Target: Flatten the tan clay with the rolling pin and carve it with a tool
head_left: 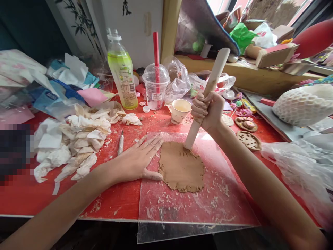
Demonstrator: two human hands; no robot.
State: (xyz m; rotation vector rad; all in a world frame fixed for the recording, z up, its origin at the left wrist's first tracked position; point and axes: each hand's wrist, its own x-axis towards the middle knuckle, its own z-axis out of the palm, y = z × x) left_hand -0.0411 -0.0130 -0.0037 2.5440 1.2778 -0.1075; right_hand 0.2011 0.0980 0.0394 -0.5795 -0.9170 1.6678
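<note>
A flattened slab of brown clay (181, 170) with a ragged edge lies on a clear acrylic sheet (221, 208). My right hand (208, 110) is wrapped round a pale rolling pin (218, 71), held steeply upright. The pin's lower end touches the slab's far edge, where short dents show in the clay. Flat beside the slab, my left hand (142, 158) has its fingers stretched out, with the thumb and fingertips at the slab's left edge. Past my left wrist lies a thin pointed tool (120, 143) on the red table (114, 198).
Crumpled tissues (75, 142) are heaped at left. Behind the slab stand a paper cup (179, 111), a plastic cup (156, 86) with a red straw and a green-labelled bottle (122, 74). Small round clay pieces (248, 140) and plastic bags (299, 166) lie at right.
</note>
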